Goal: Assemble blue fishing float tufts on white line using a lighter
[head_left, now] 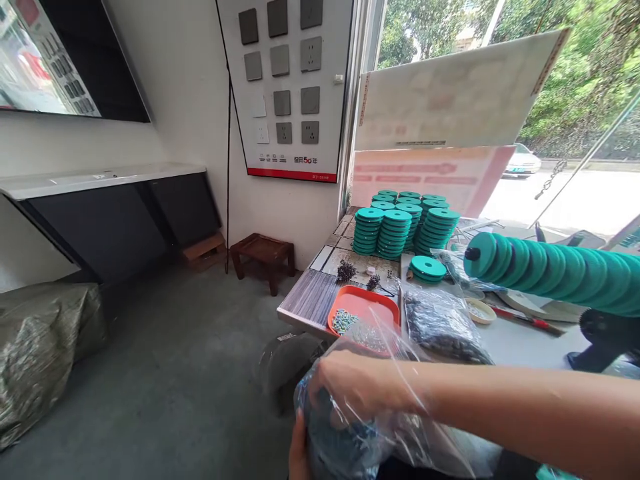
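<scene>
A clear plastic bag [345, 443] bulges at the bottom of the view, with bluish, shiny small pieces inside that are too blurred to name. My left hand [299, 443] grips the bag's left side from outside; only part of it shows. From the right my forearm crosses over, and my right hand [345, 387] is down inside the bag's mouth, its fingers curled and partly covered by plastic. What those fingers hold is hidden. Just beyond the bag lies an orange tray [370, 300] with small green-and-white pieces [344, 321] and clear pieces [369, 335].
Stacked teal spools [395, 230] stand at the table's back. More spools sit on a rod [555, 267] at right, above the forearm. A bag of dark pieces [443, 320] lies beside the tray. A low wooden stool [263, 250] stands on the floor by the wall.
</scene>
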